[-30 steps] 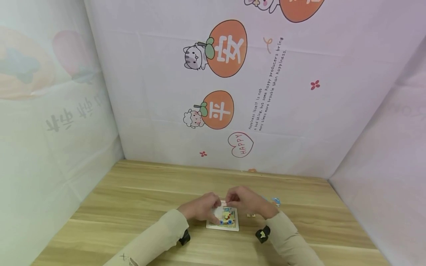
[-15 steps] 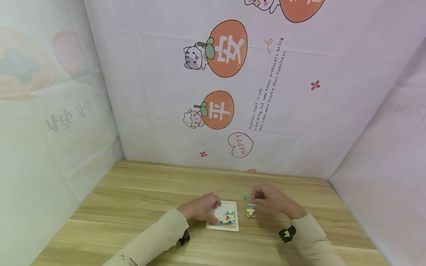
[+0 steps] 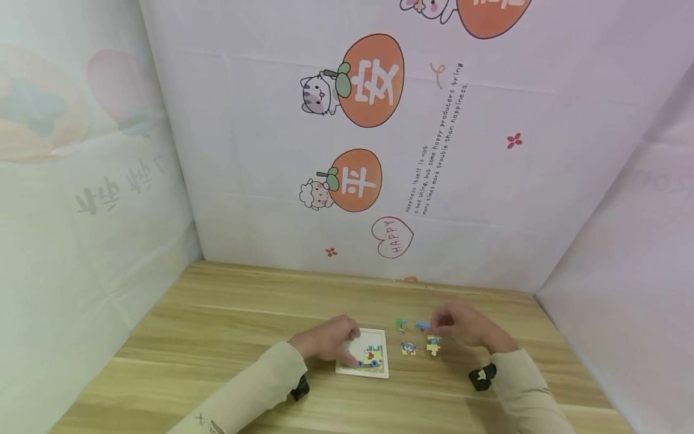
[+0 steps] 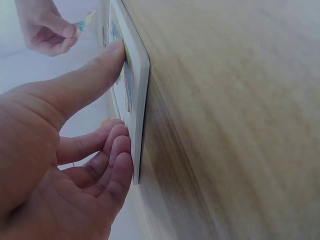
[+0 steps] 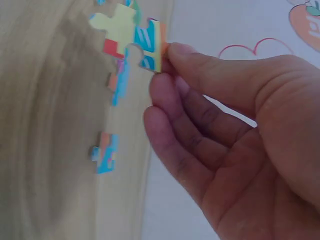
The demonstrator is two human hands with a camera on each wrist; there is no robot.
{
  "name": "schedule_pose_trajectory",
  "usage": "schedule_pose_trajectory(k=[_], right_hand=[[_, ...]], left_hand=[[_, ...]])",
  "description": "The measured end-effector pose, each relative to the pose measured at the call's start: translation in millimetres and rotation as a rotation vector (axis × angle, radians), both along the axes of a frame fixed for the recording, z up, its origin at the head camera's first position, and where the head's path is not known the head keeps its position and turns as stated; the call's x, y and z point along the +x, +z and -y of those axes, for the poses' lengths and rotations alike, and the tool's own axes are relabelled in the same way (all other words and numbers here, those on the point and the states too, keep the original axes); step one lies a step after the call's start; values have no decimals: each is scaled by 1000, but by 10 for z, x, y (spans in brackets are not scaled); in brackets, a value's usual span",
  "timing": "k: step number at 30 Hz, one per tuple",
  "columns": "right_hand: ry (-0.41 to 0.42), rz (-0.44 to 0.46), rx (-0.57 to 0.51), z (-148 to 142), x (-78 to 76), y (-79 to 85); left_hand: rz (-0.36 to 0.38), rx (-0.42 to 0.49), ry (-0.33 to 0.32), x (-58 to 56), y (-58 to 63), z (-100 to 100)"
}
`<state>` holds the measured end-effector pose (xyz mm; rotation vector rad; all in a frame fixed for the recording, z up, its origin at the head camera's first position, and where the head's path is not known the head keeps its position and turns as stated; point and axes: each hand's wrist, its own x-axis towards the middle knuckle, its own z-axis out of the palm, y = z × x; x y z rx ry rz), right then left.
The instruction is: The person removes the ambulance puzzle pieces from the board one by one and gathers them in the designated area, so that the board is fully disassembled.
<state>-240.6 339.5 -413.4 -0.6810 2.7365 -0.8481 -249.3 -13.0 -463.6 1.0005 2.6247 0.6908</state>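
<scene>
My left hand (image 3: 328, 339) rests on a white-framed jigsaw puzzle board (image 3: 374, 373). In the left wrist view its thumb (image 4: 92, 77) presses on the picture side and its bent fingertips touch the board's face near the edge. Part of the picture, with blue wheels and a red cross, fills the board's lower right; the hand hides the left side. Off to the right, my right hand (image 3: 467, 325) pinches a yellow and blue puzzle piece (image 5: 120, 27) between thumb and fingers, held above the table in the right wrist view.
Loose puzzle pieces lie right of the board: a green one (image 3: 401, 324), a blue one (image 3: 423, 326) and a purple and yellow one (image 3: 408, 349). The wooden table (image 3: 244, 313) meets a printed white cloth wall (image 3: 260, 199) behind.
My right hand has moved from over the board to the right, first to the loose pieces, then farther right with the yellow and blue piece. The left hand has stayed in place.
</scene>
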Motion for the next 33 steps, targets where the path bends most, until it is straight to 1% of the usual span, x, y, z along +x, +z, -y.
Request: schedule_pose_trajectory(k=[5,7,12,17,22,29,33], right_hand=[[-22,23,6,-9,-30,-157],[-16,22,0,-15,-51,-214],[-2,16,0,-20,-80,-292],[-4,5,-4,-2,-83,-296],[-9,16,-19,48,-68,-294],[-40,7,35,90,-75,-266],[-21,-9,67,182,-56,-188]], left_hand=[[-1,-5,-3,-4,-13,-10],[-2,-6,-5,-5,-18,-13],[1,-3,-9,-17,-38,-20],[3,3,-6,-25,-39,-22],[0,1,1,-22,-19,-14],[1,4,-1,-7,0,-5],[1,1,0,3,5,2]])
